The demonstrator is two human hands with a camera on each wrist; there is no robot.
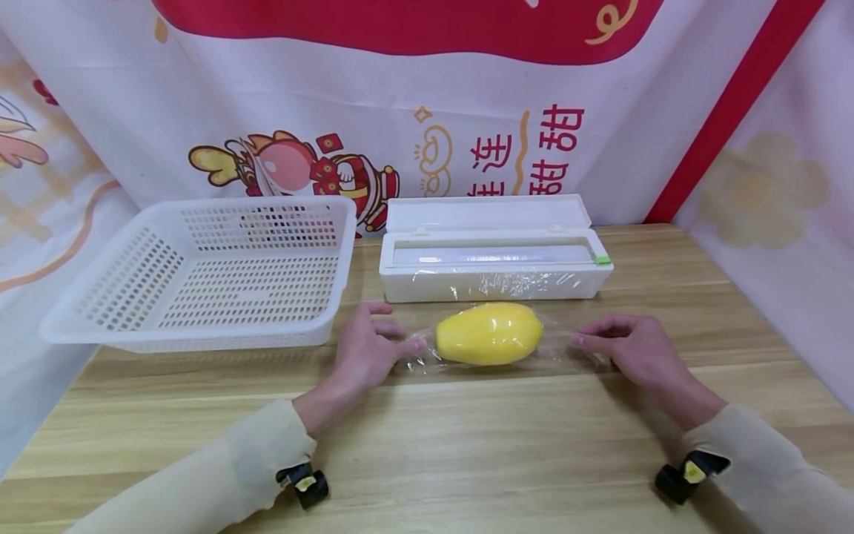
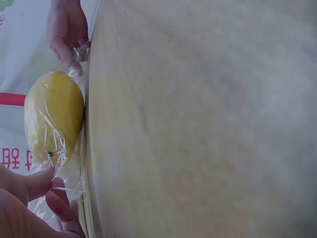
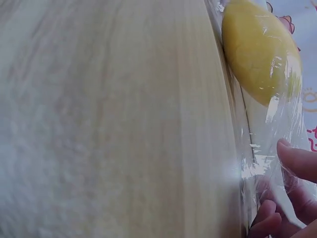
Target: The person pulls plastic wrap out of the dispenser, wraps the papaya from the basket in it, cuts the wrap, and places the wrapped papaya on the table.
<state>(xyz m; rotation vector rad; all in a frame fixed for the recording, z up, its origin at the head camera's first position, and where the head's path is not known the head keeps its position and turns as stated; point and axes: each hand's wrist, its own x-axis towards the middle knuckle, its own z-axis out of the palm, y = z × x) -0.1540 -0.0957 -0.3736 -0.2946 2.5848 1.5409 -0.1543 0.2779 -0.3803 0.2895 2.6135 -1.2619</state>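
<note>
Papaya [image 1: 490, 334]: on the desk [image 1: 500, 452], inside cling film [image 1: 422, 362]
Left grip [image 1: 365, 345]: pinching one film end
Right grip [image 1: 640, 348]: pinching the other
Wrapping: apparently the step in hand
Film ends: next move likely calls for folding them under — snugly

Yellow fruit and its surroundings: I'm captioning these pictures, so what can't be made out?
Head view: underside of the fruit, hidden by its own body.
Head view: bottom of the roll, behind the front of the box.
Head view: bottom of the red writing, behind the raised lid.
Right wrist view: fruit's far end, cut off by the top edge.
Left wrist view: grain of the table, blurred.
</note>
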